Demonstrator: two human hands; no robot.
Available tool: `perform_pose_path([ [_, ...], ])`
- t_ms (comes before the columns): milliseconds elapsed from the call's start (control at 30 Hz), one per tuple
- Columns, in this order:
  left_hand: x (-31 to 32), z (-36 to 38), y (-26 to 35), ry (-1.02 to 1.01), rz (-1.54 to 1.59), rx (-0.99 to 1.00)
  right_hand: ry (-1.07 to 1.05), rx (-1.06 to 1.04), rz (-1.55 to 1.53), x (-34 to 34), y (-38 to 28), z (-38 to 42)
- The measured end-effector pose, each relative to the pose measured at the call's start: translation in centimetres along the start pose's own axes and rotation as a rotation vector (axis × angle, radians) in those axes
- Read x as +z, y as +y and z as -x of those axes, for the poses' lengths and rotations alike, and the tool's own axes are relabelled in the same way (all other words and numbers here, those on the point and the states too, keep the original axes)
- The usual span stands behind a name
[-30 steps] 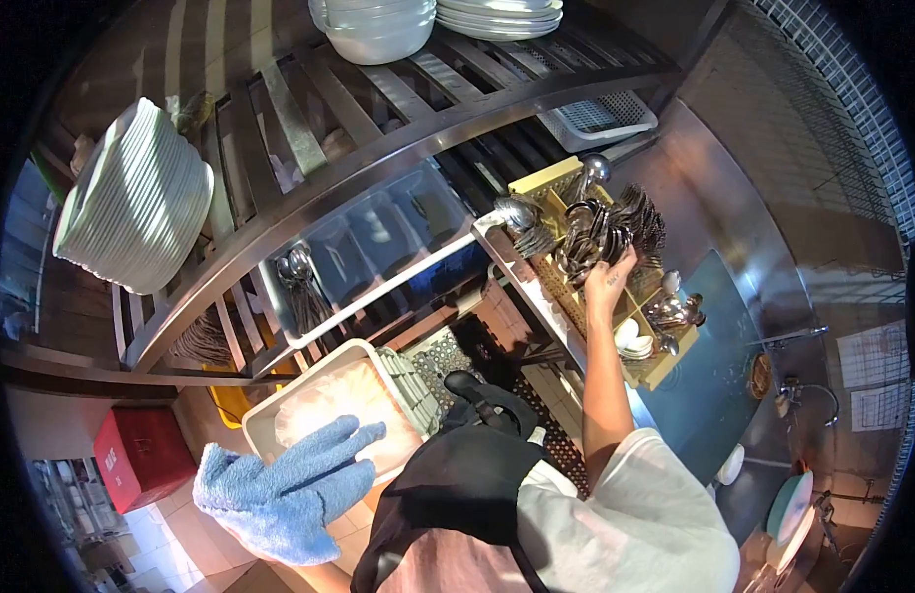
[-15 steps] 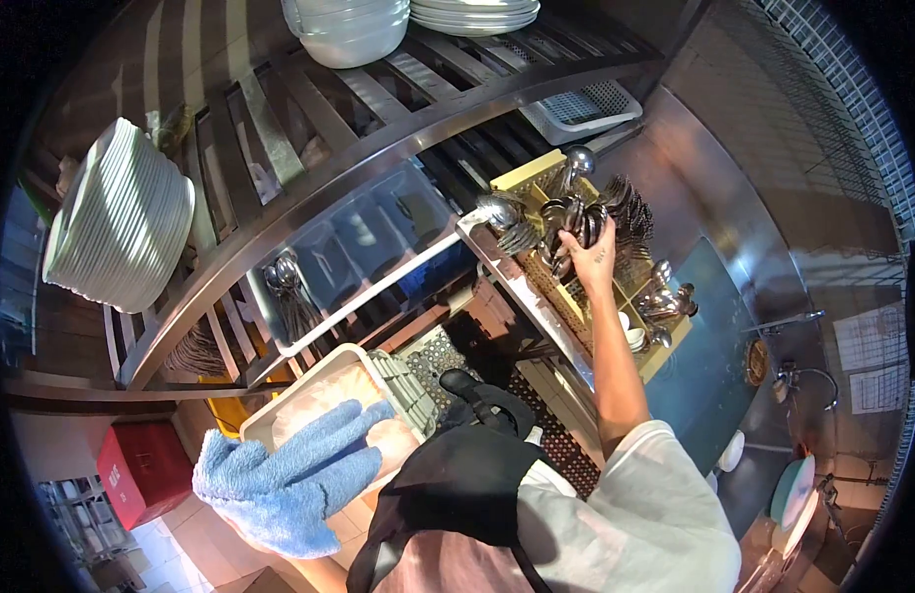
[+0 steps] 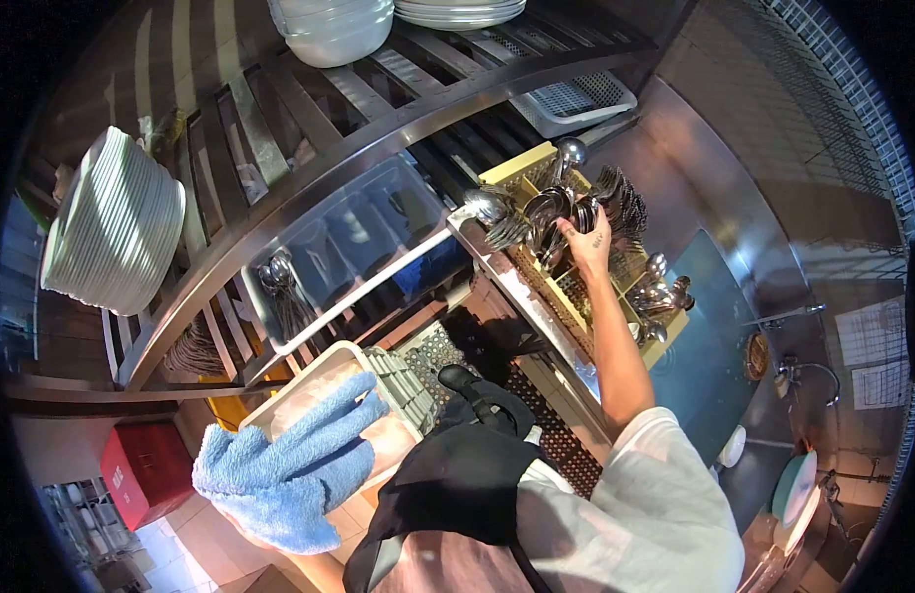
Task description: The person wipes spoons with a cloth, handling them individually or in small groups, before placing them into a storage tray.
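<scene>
My right hand (image 3: 589, 245) reaches into a yellow cutlery rack (image 3: 518, 170) on the right. Its thumb and fingers close round a bunch of spoons (image 3: 582, 211), their bowls pointing up. Close to that hand stand forks (image 3: 621, 198), more forks on the rack's left side, a ladle (image 3: 570, 152) at the back and several spoons (image 3: 661, 293) in the front compartment. A blue towel (image 3: 309, 469) drapes over my left hand (image 3: 252, 532), which holds it from below; the cloth hides its fingers. The towel hangs above a cream bin (image 3: 351, 358).
A slatted metal shelf (image 3: 309, 183) curves overhead, carrying stacked plates (image 3: 114, 222) and white bowls (image 3: 337, 35). Beneath it is a clear divided tray (image 3: 364, 212) with cutlery at one end. Water fills a sink (image 3: 709, 306) at right, near a tap (image 3: 789, 371). A red box (image 3: 146, 472) stands lower left.
The view has shifted slightly, so the rack and shelf sit a little further left. My right hand stays at the spoons, and my left hand still holds the towel.
</scene>
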State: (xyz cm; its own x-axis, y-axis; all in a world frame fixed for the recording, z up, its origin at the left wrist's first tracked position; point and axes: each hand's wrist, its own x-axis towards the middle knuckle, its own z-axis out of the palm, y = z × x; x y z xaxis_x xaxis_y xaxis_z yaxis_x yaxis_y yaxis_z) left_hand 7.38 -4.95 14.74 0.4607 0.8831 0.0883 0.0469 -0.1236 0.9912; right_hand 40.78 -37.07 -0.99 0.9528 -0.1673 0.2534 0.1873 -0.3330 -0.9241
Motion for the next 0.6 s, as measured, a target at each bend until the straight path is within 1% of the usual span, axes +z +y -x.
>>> perform_pose_path([
  [33,0.3,0.0,0.1,0.000,0.002,0.000,0.001,-0.002,0.000,0.0,-0.3,-0.1],
  [100,0.7,-0.1,0.5,-0.119,-0.100,0.128,-0.055,0.024,0.062,0.0,-1.5,-0.1],
  [133,1.0,-0.1,0.7,-0.181,-0.148,0.193,-0.078,0.036,0.028,0.1,-1.5,-0.1],
  [167,1.3,-0.2,0.9,-0.245,-0.195,0.260,-0.031,-0.013,0.075,0.5,-1.1,-0.4],
  [233,1.7,-0.4,1.3,-0.372,-0.288,0.398,-0.037,0.000,0.051,0.3,-0.3,-0.5],
  [267,1.9,-0.5,1.5,-0.435,-0.335,0.467,0.033,-0.080,0.057,0.8,-0.2,-0.6],
  [300,2.0,-0.6,1.7,-0.495,-0.384,0.538,0.034,-0.102,0.012,0.7,0.0,-0.4],
  [367,2.2,-1.0,2.0,-0.612,-0.487,0.681,0.137,-0.099,0.005,0.7,0.1,0.2],
  [400,2.2,-1.3,2.0,-0.666,-0.539,0.751,0.163,-0.072,-0.069,0.5,0.2,0.5],
  [433,2.1,-1.5,1.7,-0.666,-0.541,0.750,0.185,-0.045,-0.144,0.3,0.1,0.9],
  [467,1.8,-1.6,1.1,-0.603,-0.488,0.616,0.196,-0.043,-0.171,0.2,0.2,1.1],
  [500,1.6,-1.7,0.9,-0.540,-0.436,0.482,0.182,-0.057,-0.125,-0.2,-1.5,1.8],
  [567,1.5,-1.8,0.7,-0.515,-0.463,0.470,0.126,-0.087,-0.160,-0.5,-1.2,2.4],
  [600,1.6,-1.8,0.7,-0.493,-0.484,0.462,0.089,-0.068,-0.193,-0.5,-1.0,2.6],
])
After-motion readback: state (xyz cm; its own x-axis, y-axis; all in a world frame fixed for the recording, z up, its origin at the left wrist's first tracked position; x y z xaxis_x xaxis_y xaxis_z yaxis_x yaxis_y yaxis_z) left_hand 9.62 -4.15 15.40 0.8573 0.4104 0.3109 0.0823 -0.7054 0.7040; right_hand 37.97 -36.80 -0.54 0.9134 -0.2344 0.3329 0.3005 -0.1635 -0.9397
